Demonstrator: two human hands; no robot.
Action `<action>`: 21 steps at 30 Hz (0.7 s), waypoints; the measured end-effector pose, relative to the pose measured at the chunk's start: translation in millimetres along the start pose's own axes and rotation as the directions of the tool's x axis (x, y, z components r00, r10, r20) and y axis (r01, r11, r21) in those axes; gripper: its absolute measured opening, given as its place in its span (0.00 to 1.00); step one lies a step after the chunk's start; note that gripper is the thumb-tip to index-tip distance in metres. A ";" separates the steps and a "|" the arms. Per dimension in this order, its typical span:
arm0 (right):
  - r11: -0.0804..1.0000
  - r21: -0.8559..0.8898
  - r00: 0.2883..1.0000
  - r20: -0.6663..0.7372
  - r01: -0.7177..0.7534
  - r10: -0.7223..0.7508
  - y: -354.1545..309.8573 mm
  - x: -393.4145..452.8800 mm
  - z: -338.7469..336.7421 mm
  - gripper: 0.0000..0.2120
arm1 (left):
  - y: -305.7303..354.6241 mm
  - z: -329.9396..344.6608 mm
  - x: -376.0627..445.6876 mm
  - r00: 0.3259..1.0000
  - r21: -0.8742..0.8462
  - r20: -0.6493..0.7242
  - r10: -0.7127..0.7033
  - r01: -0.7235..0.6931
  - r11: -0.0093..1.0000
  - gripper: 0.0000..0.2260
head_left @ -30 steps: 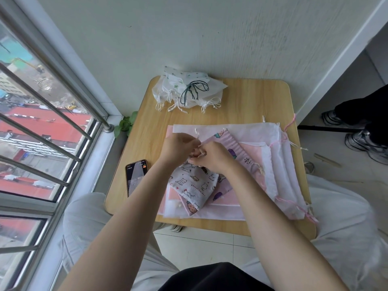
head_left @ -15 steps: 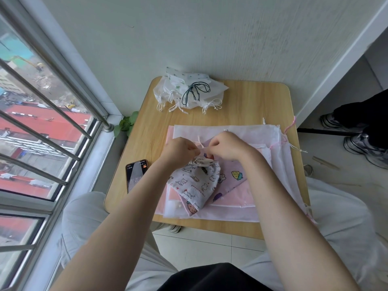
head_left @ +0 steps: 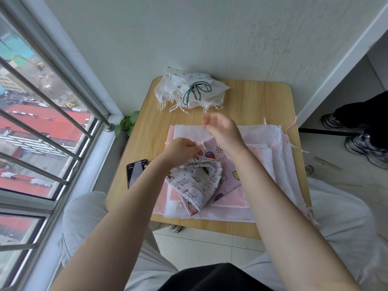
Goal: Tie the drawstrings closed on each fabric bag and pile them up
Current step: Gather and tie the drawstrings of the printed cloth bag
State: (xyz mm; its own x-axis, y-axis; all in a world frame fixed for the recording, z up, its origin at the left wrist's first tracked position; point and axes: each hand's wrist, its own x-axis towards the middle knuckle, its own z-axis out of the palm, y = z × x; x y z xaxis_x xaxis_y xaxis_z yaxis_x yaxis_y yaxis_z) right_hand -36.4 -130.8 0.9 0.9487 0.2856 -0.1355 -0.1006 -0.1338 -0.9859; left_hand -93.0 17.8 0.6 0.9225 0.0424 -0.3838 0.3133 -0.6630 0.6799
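We see a wooden bench point(head_left: 252, 97) set against a pale wall point(head_left: 210, 34), with a phone point(head_left: 135, 173) lying near its left edge. A green plant point(head_left: 127, 123) sits beside the barred window point(head_left: 42, 122). Someone's sneakers point(head_left: 363, 143) stand on the floor at right.

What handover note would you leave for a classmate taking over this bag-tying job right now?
Left hand pinches the gathered neck and cord of the cat-print bag. Right hand is raised above it, fingers blurred, grip unclear.
Done: tied white bags piled at the table's far edge.
Left: finish this knot, pile it, then tie the flat pink and white bags underneath.
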 end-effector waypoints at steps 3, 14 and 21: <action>0.993 -0.038 0.987 0.107 -0.115 0.119 11.9 -8.5 2.6 0.11 | 0.8 -0.7 1.3 0.998 -0.105 -0.003 -0.056 0.055 0.993 0.13; 0.892 -0.450 0.952 0.254 -0.039 0.170 18.9 -4.9 -1.2 0.07 | -2.6 -5.6 2.8 0.985 -0.242 -0.056 -0.161 0.143 0.960 0.12; 0.890 -0.454 0.963 0.217 -0.047 0.162 7.2 -9.2 -4.3 0.11 | 3.1 -5.8 5.0 0.964 -0.331 -0.161 -0.214 0.151 0.931 0.08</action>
State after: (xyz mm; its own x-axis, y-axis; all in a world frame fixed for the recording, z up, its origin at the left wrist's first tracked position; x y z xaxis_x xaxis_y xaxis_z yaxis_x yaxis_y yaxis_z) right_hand -44.6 -138.5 -4.6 0.8319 0.4593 -0.3114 0.0020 -0.5637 -0.8260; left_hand -86.0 20.2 4.5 0.8582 0.3029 -0.4143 0.5059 -0.3636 0.7822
